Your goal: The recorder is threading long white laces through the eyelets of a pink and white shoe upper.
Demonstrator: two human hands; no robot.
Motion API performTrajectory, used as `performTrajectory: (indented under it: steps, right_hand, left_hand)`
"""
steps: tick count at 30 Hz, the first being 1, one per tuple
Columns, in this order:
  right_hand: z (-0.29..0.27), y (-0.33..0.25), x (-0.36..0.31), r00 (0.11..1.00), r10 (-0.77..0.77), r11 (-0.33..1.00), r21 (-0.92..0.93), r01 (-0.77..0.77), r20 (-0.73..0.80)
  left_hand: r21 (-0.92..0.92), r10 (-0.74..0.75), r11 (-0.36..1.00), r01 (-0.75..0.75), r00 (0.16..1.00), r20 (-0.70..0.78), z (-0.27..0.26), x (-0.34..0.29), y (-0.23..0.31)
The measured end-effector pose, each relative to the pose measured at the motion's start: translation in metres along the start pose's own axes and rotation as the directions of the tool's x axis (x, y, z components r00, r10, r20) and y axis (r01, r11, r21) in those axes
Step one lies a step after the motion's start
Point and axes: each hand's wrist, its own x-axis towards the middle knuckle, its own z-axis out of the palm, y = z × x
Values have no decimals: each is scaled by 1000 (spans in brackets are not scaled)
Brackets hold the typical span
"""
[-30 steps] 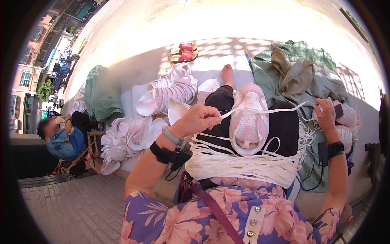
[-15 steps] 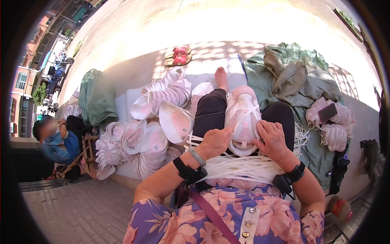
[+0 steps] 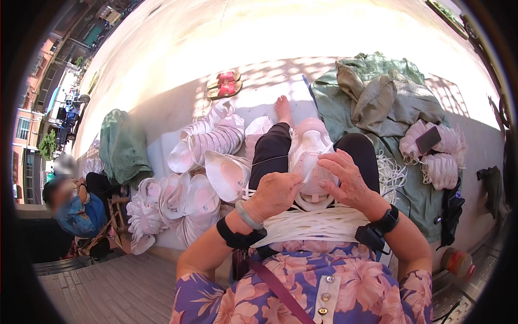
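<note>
Clock directions are taken from the shoe. Pale, sunlit ground (image 3: 243, 40) spreads widest, from 10 to 1 o'clock. A crumpled green woven tarp (image 3: 324, 102) lies at 1 to 4 o'clock. Stacked pink-and-white shoe uppers (image 3: 186, 205) cluster at 8 to 10 o'clock; beyond them, near 9 o'clock, are a seated person in a blue top (image 3: 82, 216) and a bulging green fabric sack (image 3: 124, 146). Bundled white laces (image 3: 440, 171) sit on the tarp at 3 o'clock.

On the lap, between legs in black trousers (image 3: 270, 154), the pink-and-white sneaker (image 3: 310, 143) stands with its toe toward 12 o'clock; loose flat white laces (image 3: 307, 227) lie heaped at 6 o'clock. The left hand (image 3: 274, 195), at 8 o'clock, has its fingertips pinched on a flat white lace (image 3: 309, 174) slanting over the tongue. The right hand (image 3: 350, 178), at 4 o'clock, is spread, thumb apart from fingers, which reach over the shoe.

A second ago the hands were wide apart, stretching the lace across the shoe; half a second ago they flanked it. Now the right fingers reach farther over its top, and the hands are near each other but apart.

Smaller still, red-strapped sandals (image 3: 224, 85) rest at 10 o'clock and a dark rectangular phone (image 3: 428, 140) on the bundles.
</note>
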Motion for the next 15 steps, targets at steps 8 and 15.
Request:
performTrajectory:
  steps: [8,15]
  right_hand:
    - [-23,20,29,980,177,919,341,-199,96]
    - [-95,68,4,944,328,941,94,-324,-36]
  left_hand:
    - [-302,-165,938,169,986,38,-12,13,-10]
    - [-555,-298,766,324,944,141,15,18,-38]
